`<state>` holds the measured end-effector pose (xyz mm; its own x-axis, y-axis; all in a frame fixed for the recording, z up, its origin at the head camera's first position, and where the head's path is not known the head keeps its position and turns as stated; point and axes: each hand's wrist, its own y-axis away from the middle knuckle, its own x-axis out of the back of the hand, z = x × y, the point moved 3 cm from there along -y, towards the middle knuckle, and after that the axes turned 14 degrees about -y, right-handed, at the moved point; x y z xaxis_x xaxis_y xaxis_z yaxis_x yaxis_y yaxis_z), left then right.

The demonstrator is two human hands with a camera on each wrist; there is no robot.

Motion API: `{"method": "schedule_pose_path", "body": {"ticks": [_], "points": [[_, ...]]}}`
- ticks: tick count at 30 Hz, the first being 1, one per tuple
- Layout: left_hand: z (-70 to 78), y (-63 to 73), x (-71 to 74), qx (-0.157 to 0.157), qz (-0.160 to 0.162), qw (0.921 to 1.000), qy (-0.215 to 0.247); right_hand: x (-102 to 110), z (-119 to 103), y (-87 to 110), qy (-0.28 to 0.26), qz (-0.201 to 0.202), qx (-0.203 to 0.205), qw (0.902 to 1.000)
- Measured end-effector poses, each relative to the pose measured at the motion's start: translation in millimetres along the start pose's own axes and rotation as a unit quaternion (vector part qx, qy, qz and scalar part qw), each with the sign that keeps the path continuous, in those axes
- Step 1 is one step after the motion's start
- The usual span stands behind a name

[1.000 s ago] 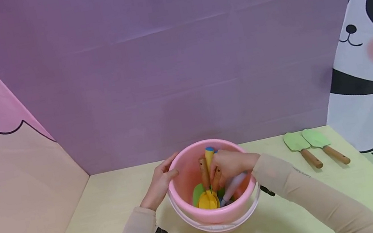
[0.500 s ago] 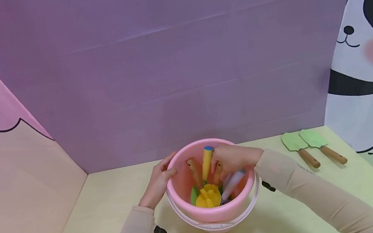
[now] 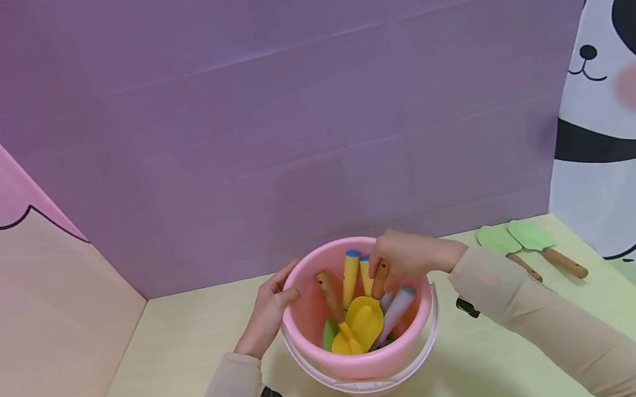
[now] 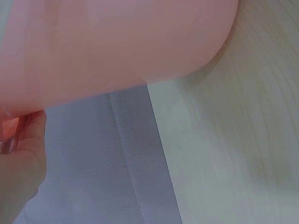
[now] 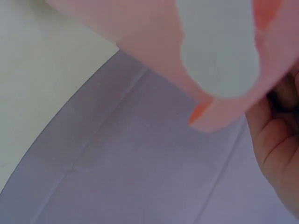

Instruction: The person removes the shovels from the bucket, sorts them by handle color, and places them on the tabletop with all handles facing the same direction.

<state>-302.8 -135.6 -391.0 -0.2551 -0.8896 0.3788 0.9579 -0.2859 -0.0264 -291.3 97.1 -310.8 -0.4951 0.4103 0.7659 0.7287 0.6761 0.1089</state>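
A pink bucket (image 3: 360,364) stands on the table, full of toy garden tools. My left hand (image 3: 267,310) grips its left rim, thumb over the inside; the left wrist view shows this hand (image 4: 25,161) against the bucket wall (image 4: 117,46). Over the far right rim, my right hand (image 3: 407,255) holds the wooden handle of a yellow toy shovel (image 3: 365,319), whose blade is still inside the bucket. Beside it are another yellow shovel with a wooden handle (image 3: 328,292), yellow blue-tipped handles (image 3: 350,278) and a purple handle (image 3: 399,305). Lower tool ends are hidden.
Two green shovels (image 3: 532,234) with wooden handles lie side by side at the table's back right, one partly behind the right sleeve. The white bucket handle (image 3: 364,386) hangs down in front. A purple wall (image 3: 305,123) closes off the back.
My right hand has risen and moved right, drawing the yellow shovel partly upward. The other wooden-handled shovel has tilted left. My left hand keeps its grip on the rim.
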Motion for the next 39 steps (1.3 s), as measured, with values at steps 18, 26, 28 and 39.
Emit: {"method": "schedule_pose_path", "body": {"ticks": [18,26,28,39], "points": [[0.3,1.6,1.3,0.002,0.012,0.9999,-0.009,22,1,21.6,-0.073,0.020,0.009,0.9971],[1.4,3.1,2.6,-0.001,0.008,0.9999,-0.008,34,10,35.4,-0.038,0.068,-0.004,0.9969],[1.8,2.6,3.0,-0.002,0.007,0.9999,-0.009,36,12,37.9,-0.048,0.073,-0.010,0.9961],[3.4,0.9,0.7,0.000,-0.013,0.9999,-0.003,43,29,63.1,-0.189,0.103,-0.029,0.9762]]}}
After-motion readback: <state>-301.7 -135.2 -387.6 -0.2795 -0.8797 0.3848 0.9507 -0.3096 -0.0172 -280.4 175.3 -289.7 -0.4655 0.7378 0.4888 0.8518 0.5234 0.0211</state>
